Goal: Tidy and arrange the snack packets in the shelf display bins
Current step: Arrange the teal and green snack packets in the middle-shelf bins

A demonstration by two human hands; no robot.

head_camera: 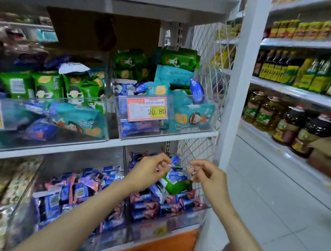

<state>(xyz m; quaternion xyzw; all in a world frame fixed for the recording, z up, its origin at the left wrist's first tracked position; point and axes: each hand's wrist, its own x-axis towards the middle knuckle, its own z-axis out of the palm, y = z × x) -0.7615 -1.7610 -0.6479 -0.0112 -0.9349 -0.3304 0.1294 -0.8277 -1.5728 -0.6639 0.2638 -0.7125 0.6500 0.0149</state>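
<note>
Snack packets [149,206] lie heaped in the clear bin [182,221] directly below the price tag [147,109]. One small blue packet [177,172] is up off that heap, in the air below and slightly right of the tag. The left hand [147,172] pinches its left end with curled fingertips, and the right hand [208,175] pinches its right end the same way, so both grips are narrow and closed on the same packet. Its long axis runs roughly level from one hand to the other, across the front of the bin. Neither hand is nearer; it sits midway between them. Just beneath it, lower again from the tag, a green packet [177,186] rests on top of the blue and pink ones. It looks like the odd one out, since its fellows lie in the bins level with the tag. The mesh panel [196,148], right of and below the tag, is close behind the right hand. Judging from this, the blue packet belongs in the bin straight under it, so setting it down flat needs only a short drop. The green packet would suit the right hand's reach. Blur hides the finer finger detail.
</note>
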